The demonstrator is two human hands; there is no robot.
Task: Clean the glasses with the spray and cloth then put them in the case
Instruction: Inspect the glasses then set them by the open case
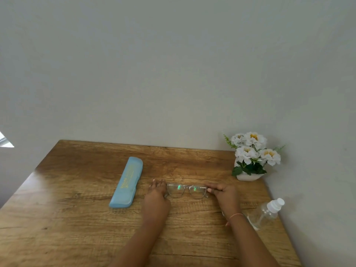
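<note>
The glasses (185, 189) lie on the worktop (77, 218). The right grip (224, 190) is pinched on their right end. The left grip (157, 189) lies at their left end, but I cannot tell whether it clasps the frame. This looks like the opening pick-up, before any cleaning. The closed case (126, 183) sits just left of the glasses and the spray bottle (267, 212) lies to their right. Next, one grip must probably free itself for the bottle.

Left hand (157, 190) outstretched; right hand (224, 191) curled.
</note>
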